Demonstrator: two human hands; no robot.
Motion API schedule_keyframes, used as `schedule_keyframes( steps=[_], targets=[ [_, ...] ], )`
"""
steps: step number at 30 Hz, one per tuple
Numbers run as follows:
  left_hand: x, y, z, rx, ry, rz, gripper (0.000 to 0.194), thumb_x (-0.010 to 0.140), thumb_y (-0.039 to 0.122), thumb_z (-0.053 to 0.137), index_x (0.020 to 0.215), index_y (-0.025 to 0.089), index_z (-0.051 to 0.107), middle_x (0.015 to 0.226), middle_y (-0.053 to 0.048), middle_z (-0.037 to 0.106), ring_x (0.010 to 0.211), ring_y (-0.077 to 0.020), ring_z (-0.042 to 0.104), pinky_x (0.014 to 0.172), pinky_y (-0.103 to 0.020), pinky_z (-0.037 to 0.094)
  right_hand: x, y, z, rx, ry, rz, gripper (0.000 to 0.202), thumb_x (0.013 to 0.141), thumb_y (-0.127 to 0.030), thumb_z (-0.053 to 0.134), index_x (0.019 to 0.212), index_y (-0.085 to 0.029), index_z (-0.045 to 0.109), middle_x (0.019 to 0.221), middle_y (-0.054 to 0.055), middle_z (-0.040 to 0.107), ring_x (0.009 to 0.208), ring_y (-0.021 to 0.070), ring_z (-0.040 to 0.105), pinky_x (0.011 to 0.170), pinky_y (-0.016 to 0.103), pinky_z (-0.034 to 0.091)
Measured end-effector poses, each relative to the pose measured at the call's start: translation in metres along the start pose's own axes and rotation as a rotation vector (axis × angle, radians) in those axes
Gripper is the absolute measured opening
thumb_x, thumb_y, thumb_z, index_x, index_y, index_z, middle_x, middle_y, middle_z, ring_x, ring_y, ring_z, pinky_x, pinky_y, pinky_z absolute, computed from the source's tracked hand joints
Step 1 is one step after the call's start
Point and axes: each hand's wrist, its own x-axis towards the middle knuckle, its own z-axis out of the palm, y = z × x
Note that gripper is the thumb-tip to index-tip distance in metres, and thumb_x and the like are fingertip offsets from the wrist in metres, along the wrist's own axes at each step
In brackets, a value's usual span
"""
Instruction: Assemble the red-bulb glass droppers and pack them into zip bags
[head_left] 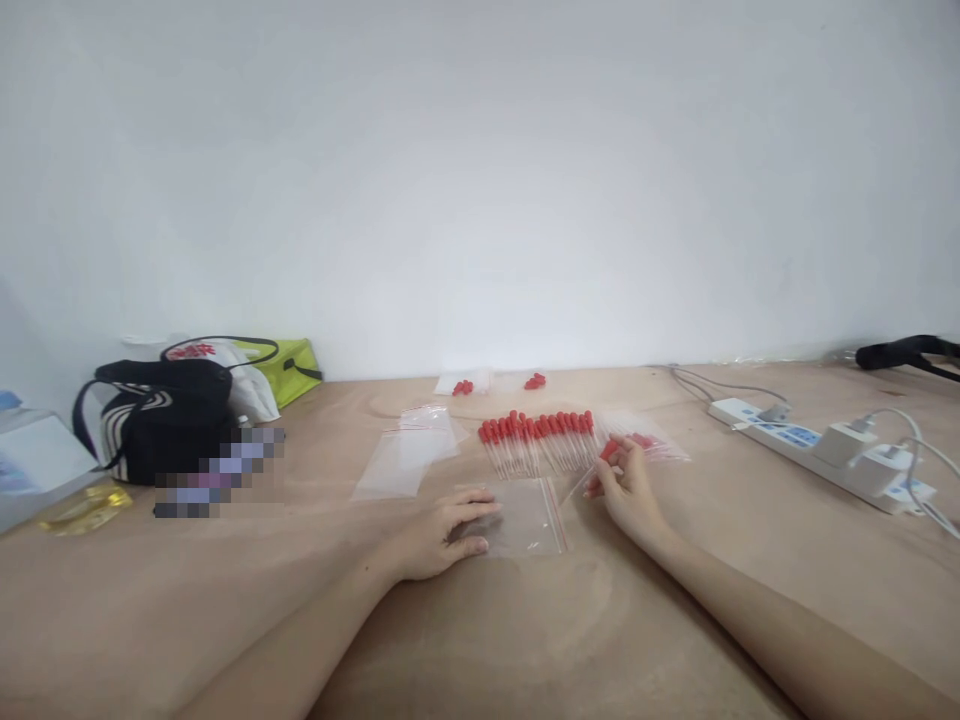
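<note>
We see our left hand point(442, 535) resting with its fingers a little apart on the left part of a flat, clear plastic bag with a red-striped edge point(517, 520), which lies on the light-brown wooden table point(465, 640). Our right hand point(630, 490) is pinching a thin clear tube with a red top point(610, 449) between thumb and fingers, just beside the striped edge; whether it holds more than one, we cannot tell, because the fingers cover this part. Just beyond the bag lies a row of red-topped clear tubes point(536, 430), close together, with the red ends away from us. To the right of this row is a clear plastic packet with red tops inside point(656, 445), and to its left lie some flat whitish-clear plastic bags point(405, 455). To handle this well, we should press the thin film only lightly, so that it does not slide or wrinkle, and hold the tube near its red top with a soft pinch, its stem low and level, because a narrow stem probably bends or catches on the film easily.
</note>
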Motion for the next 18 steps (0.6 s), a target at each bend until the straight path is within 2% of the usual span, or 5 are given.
schedule_keyframes(
  steps=[6, 9, 11, 15, 18],
  targets=[
    [0.001, 0.001, 0.002, -0.002, 0.019, 0.0, 0.042, 0.08, 0.032, 0.052, 0.121, 0.027, 0.046, 0.13, -0.004, 0.043, 0.119, -0.0218, 0.037, 0.099, -0.039, 0.028, -0.005, 0.002, 0.004, 0.07, 0.0, 0.075, 0.044, 0.072, -0.041, 0.051, 0.104, -0.023, 0.025, 0.068, -0.005, 0.042, 0.052, 0.0128, 0.054, 0.051, 0.031, 0.051],
    [0.001, 0.004, 0.004, 0.008, 0.027, -0.024, 0.044, 0.08, 0.032, 0.051, 0.123, 0.026, 0.044, 0.131, -0.004, 0.042, 0.12, -0.0219, 0.036, 0.099, -0.039, 0.027, -0.009, 0.001, 0.004, 0.129, -0.05, 0.138, 0.042, 0.069, -0.04, 0.056, 0.097, -0.023, 0.029, 0.067, -0.005, 0.046, 0.054, 0.0124, 0.055, 0.052, 0.029, 0.05],
    [0.002, 0.006, 0.005, 0.018, 0.033, -0.034, 0.045, 0.08, 0.032, 0.051, 0.124, 0.025, 0.043, 0.13, -0.005, 0.042, 0.12, -0.0222, 0.035, 0.099, -0.039, 0.027, -0.009, 0.0, 0.0, 0.129, -0.151, 0.166, 0.039, 0.066, -0.04, 0.06, 0.09, -0.023, 0.033, 0.067, -0.006, 0.048, 0.052, 0.011, 0.054, 0.05, 0.027, 0.049],
    [0.003, 0.011, 0.007, 0.024, 0.046, -0.012, 0.045, 0.08, 0.031, 0.051, 0.124, 0.028, 0.042, 0.129, -0.002, 0.044, 0.119, -0.0221, 0.036, 0.099, -0.04, 0.027, -0.004, -0.001, -0.012, 0.043, -0.435, 0.169, 0.034, 0.058, -0.038, 0.068, 0.07, -0.019, 0.042, 0.058, -0.007, 0.048, 0.046, 0.0068, 0.047, 0.041, 0.019, 0.04],
    [0.003, 0.014, 0.008, 0.02, 0.043, -0.007, 0.045, 0.079, 0.03, 0.052, 0.123, 0.028, 0.043, 0.128, -0.002, 0.045, 0.119, -0.0221, 0.037, 0.099, -0.04, 0.028, 0.001, 0.0, -0.018, 0.008, -0.541, 0.161, 0.033, 0.052, -0.035, 0.073, 0.062, -0.017, 0.047, 0.051, -0.008, 0.047, 0.043, 0.0054, 0.042, 0.04, 0.018, 0.035]
  ],
)
